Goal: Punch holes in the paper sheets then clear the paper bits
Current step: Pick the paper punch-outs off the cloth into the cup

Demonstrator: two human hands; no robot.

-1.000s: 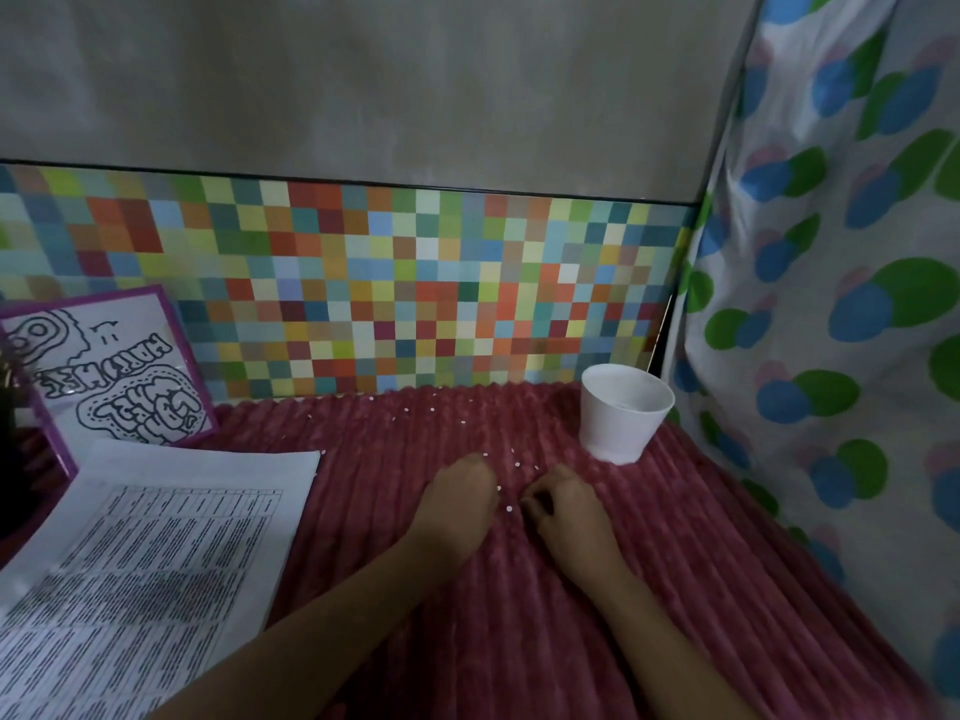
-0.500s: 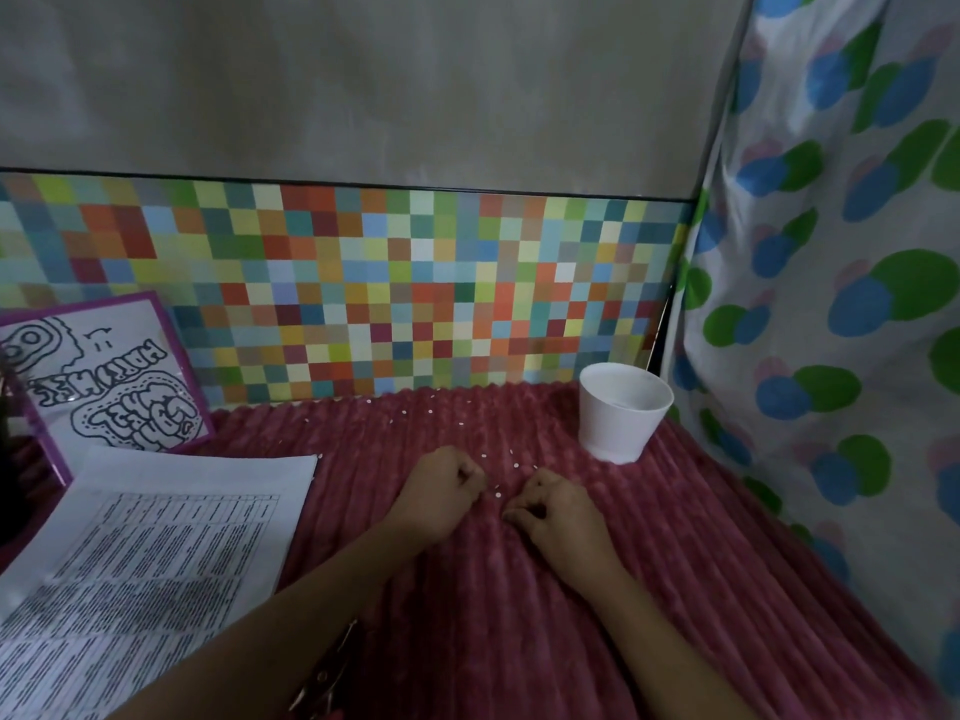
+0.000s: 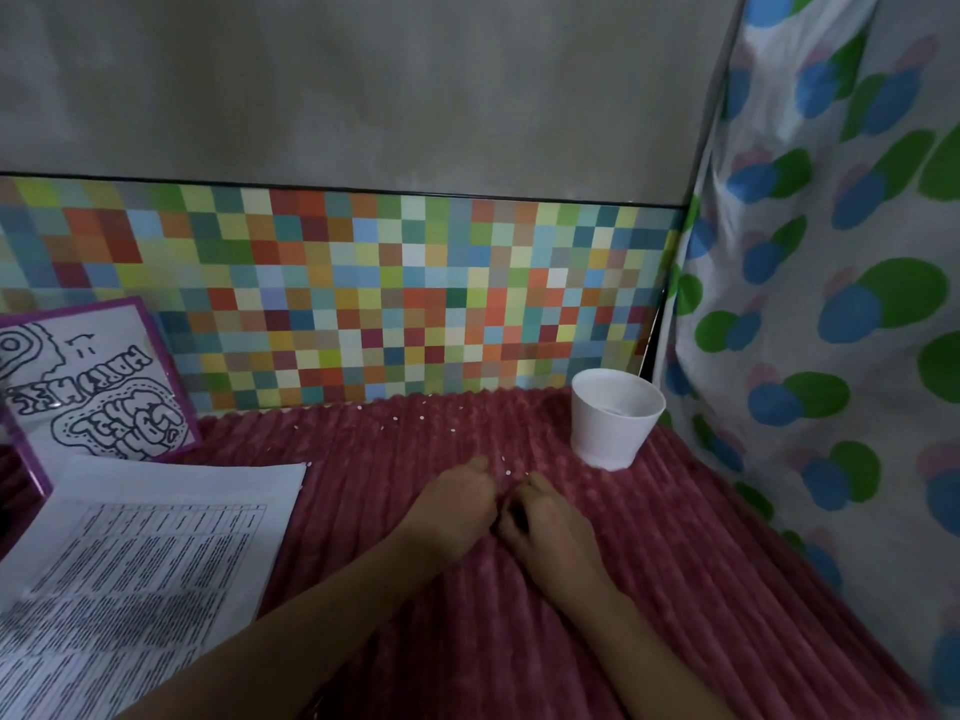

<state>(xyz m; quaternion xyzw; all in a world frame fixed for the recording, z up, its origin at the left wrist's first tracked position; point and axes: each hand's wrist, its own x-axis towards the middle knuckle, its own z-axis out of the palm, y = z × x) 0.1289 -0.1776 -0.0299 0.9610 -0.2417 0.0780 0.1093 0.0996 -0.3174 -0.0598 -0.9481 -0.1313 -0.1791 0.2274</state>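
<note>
So the sheets (image 3: 145, 563) lie flat at left, long side running away, leaning right; bits (image 3: 395, 418) dot the blanket (image 3: 675, 563) beyond the left hand (image 3: 457, 504) and right hand (image 3: 545, 522). Both sit knuckles-up, nearly touching, fingers curled under, can't tell if they pinch anything.

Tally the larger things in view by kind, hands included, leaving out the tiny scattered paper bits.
White cup: 1
Printed paper stack: 1
Purple-framed drawing: 1
Hands: 2, left hand and right hand
Total: 5
</note>
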